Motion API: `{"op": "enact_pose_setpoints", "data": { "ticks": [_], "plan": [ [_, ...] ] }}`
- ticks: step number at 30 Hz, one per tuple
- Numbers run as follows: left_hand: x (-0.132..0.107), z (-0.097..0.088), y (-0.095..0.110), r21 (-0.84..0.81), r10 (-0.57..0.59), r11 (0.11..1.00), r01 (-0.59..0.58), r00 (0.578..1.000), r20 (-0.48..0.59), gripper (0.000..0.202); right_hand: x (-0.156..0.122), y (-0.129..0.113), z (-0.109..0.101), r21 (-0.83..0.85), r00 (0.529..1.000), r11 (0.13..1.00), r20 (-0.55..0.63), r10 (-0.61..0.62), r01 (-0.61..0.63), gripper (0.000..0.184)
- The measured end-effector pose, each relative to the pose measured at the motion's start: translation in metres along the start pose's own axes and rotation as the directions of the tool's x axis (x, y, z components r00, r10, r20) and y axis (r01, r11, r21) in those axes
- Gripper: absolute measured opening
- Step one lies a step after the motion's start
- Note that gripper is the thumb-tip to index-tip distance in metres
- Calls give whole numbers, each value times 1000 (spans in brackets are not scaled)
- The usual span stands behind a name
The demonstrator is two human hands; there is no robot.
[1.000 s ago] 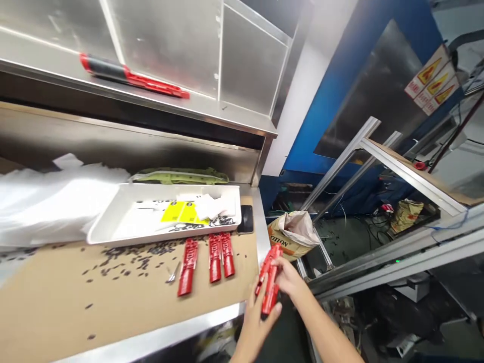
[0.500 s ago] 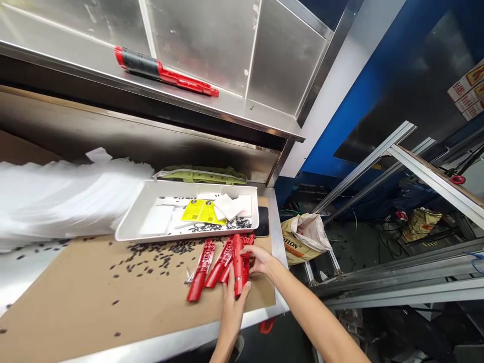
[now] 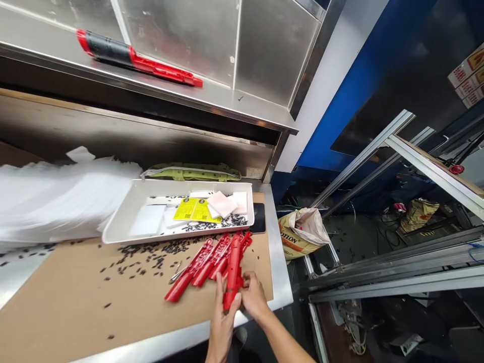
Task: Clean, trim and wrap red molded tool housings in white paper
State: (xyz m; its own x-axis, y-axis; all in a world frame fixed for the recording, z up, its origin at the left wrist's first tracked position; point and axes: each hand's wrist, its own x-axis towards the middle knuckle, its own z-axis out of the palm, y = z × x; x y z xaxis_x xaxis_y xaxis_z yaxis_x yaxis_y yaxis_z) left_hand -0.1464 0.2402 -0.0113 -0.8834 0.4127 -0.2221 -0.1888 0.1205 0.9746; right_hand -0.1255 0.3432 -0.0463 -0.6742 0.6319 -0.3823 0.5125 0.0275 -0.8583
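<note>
Both my hands grip one long red plastic part standing lengthwise over the brown cardboard mat. My left hand wraps its lower end from the left. My right hand pinches the same end from the right. Several more red plastic parts lie fanned on the mat just left of the held one, touching it near the top. Small black screws are scattered over the mat beside them.
A white tray with yellow labels, white slips and screws sits behind the parts. White plastic bags lie at left, a green part at the back. A red-and-black tool rests on the steel shelf. A paper sack stands right of the bench.
The loose red parts on the mat have been pushed left into a fan. My hands have drawn back toward the bench's front edge, both holding one red part.
</note>
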Motion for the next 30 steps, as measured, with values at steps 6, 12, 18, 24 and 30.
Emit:
{"op": "enact_pose_setpoints", "data": {
  "ticks": [6, 12, 18, 24, 30],
  "plan": [
    [-7, 20, -8, 94, 136, 985, -148, 983, 127, 74, -13, 6, -17, -12, 993, 1000, -120, -12, 11, 32],
    [14, 27, -26, 323, 377, 852, -413, 911, 168, 55, -15, 16, -63, -140, 963, 989, -270, 4, -43, 40],
    [31, 42, -32, 551, 455, 706, -444, 881, 128, 57, -15, 1, -43, -276, 956, 961, -288, -50, -33, 42],
    [49, 2, 14, 681, 423, 683, -263, 903, -76, 66, -2, -15, -16, -334, 964, 942, -241, -108, 22, 59],
    [58, -29, 28, 716, 354, 691, -98, 909, -218, 77, 19, -14, -23, -325, 966, 943, -212, -150, 75, 42]
  ]
}}
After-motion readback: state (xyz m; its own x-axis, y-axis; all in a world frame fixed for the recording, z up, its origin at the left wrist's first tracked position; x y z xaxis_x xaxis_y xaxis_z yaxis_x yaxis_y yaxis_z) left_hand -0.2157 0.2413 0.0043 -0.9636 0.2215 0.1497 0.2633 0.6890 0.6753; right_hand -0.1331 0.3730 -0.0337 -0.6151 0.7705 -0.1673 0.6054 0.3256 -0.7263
